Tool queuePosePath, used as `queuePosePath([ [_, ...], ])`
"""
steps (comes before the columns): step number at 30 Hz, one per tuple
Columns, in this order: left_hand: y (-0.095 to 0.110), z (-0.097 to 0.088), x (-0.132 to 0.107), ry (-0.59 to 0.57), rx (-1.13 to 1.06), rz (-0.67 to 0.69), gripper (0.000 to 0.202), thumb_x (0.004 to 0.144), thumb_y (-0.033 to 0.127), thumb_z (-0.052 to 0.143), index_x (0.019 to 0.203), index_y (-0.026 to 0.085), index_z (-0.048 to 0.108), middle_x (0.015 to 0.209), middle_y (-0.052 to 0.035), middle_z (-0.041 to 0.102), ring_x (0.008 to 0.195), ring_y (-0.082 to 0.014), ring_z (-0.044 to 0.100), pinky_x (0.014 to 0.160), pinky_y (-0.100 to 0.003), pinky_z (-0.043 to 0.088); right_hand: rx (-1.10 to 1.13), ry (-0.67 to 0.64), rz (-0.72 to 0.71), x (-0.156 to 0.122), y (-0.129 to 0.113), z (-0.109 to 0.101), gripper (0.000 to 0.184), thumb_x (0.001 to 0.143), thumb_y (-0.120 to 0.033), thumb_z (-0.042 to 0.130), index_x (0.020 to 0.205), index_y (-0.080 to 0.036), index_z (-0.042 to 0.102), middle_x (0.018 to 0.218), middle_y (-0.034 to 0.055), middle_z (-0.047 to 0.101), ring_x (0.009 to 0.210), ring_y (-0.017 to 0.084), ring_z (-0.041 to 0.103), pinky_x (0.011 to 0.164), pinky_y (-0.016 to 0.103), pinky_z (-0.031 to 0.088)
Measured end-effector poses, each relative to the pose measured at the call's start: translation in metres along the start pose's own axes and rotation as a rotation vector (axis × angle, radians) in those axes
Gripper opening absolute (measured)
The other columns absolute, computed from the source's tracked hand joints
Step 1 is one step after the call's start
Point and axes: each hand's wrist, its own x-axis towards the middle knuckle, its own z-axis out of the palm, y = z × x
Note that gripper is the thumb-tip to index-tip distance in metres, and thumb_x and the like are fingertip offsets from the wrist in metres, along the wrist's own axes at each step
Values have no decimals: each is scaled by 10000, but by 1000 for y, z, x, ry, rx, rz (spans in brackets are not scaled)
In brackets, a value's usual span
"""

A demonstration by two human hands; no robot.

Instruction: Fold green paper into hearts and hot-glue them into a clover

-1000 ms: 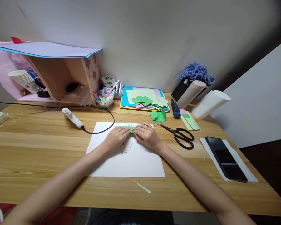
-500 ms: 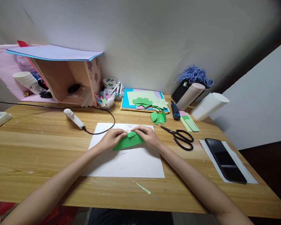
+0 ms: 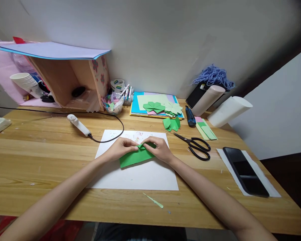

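Both hands pinch the upper edge of a green sheet of paper (image 3: 137,157), where a small flap is folded. My left hand (image 3: 120,148) grips it near the middle of that edge, thumb along the fold. On the other side my right hand (image 3: 158,147) closes thumb and fingers on the paper near the same flap. Beneath lies a white sheet (image 3: 150,179) with small printed or drawn marks. Folded green paper leaves (image 3: 171,124) rest beyond the right hand, and black-handled scissors (image 3: 196,145) lie to its right.
A white corded tool (image 3: 77,125) lies left, its black cable curving onto the white sheet. A cardboard box (image 3: 101,80) stands behind. At the back are stacked coloured papers (image 3: 137,108), a utility knife (image 3: 190,116) and white rolls (image 3: 228,112). A phone (image 3: 245,172) lies right.
The small flap on the green paper has changed shape, now bunched between the fingertips. The green sheet is tilted a little more toward me. The view has shifted slightly.
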Motion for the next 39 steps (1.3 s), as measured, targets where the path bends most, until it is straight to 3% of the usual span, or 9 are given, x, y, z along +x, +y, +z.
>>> queuePosePath([
  [10,0,7,0,133,-31,-57,319,623,414,697,748,121,701,720,-64,695,630,-145,582,565,-231,416,16,49,99,-3,-5,8,117,814,-236,529,797,-175,627,757,25,645,701,138,583,658,248,429],
  [18,3,11,-2,160,-1,-69,358,624,439,686,733,98,688,690,-78,681,593,-140,559,526,-231,390,116,21,172,-1,-4,9,178,832,-301,504,789,-172,620,780,20,631,744,142,572,698,251,423],
  [23,5,13,-2,164,17,-59,346,623,437,679,693,99,681,674,-77,674,582,-139,560,517,-228,393,150,-52,225,2,-2,8,198,752,-365,606,758,-167,617,735,14,609,705,148,547,640,246,408],
  [31,3,17,-2,168,86,-12,307,631,408,659,673,104,664,620,-49,641,552,-128,538,485,-219,378,226,-100,303,8,1,7,203,731,-335,616,637,-157,589,611,-18,538,580,103,458,535,216,343],
  [39,1,19,0,179,110,-14,331,631,430,658,693,105,659,617,-37,622,553,-121,521,481,-212,352,212,-68,301,8,-1,9,186,755,-301,580,637,-159,575,623,-18,532,614,109,469,569,219,353],
])
